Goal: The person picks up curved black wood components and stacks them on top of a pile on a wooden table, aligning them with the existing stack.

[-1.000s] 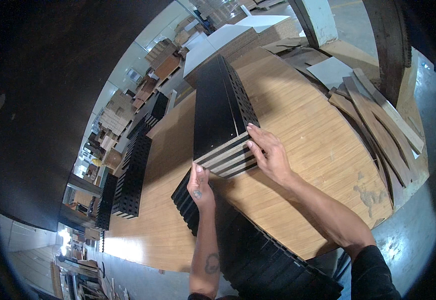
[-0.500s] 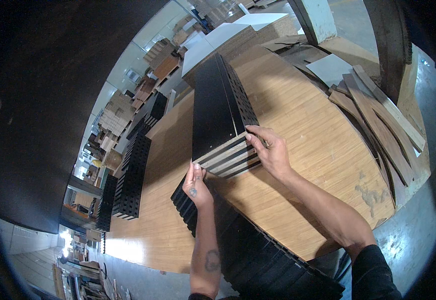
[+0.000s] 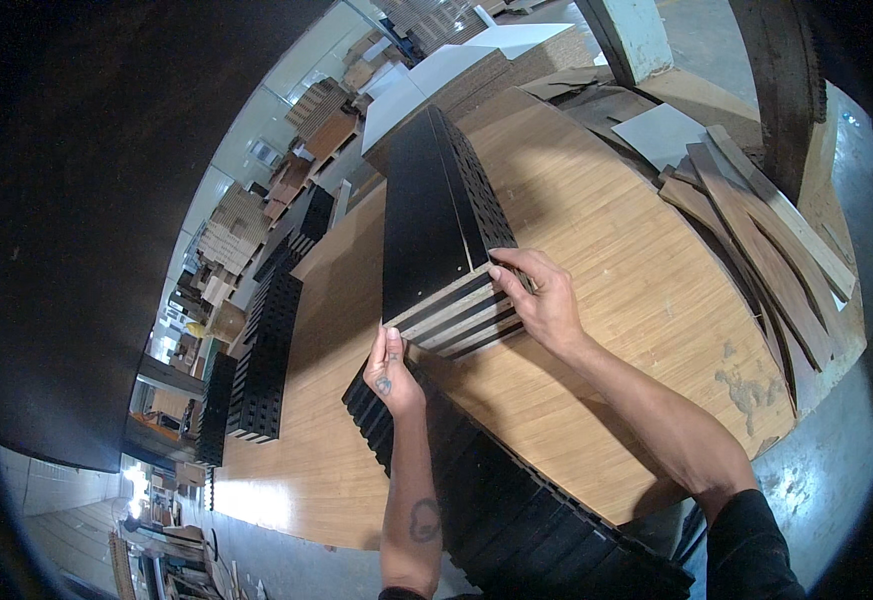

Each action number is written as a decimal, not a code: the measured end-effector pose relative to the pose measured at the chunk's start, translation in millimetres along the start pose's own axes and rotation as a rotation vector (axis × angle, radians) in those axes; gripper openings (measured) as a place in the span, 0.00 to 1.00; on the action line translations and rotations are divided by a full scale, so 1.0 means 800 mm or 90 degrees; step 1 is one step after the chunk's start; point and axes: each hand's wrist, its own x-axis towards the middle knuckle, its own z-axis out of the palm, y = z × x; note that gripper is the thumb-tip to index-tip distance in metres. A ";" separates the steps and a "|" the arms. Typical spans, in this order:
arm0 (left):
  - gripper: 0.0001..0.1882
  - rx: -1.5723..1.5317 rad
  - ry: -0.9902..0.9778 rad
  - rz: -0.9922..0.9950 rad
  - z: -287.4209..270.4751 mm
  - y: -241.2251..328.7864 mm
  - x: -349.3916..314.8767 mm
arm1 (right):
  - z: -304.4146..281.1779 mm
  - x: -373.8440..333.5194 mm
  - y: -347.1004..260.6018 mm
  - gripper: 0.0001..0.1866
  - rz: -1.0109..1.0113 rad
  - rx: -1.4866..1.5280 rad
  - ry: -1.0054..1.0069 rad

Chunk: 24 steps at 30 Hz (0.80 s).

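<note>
A stack of long black boards (image 3: pixel 421 215) lies on the wood-grain table. Its near end shows bare, pale board edges between dark layers, and its right side has rows of holes. My left hand (image 3: pixel 393 375) is closed on the near left corner, thumb against the end and fingers partly hidden behind it. At the near right corner, my right hand (image 3: pixel 541 300) pinches the top boards between thumb and index finger. Below the hands, a ridged black stack (image 3: pixel 546 530) runs toward me, partly covered by my left forearm.
The wood-grain table (image 3: pixel 636 330) has a curved right edge. Loose wooden strips (image 3: pixel 756 240) lie beyond it. More black slotted stacks (image 3: pixel 266 350) stand along the left side. White-topped panels (image 3: pixel 436 85) are piled at the far end. A large dark surface (image 3: pixel 76 220) fills the upper left.
Both hands keep their hold on the stack's near corners. The view has shifted very slightly; nothing else has visibly moved.
</note>
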 end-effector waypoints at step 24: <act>0.16 0.039 0.001 0.023 0.006 0.006 -0.005 | 0.000 -0.002 0.002 0.11 -0.018 0.001 -0.003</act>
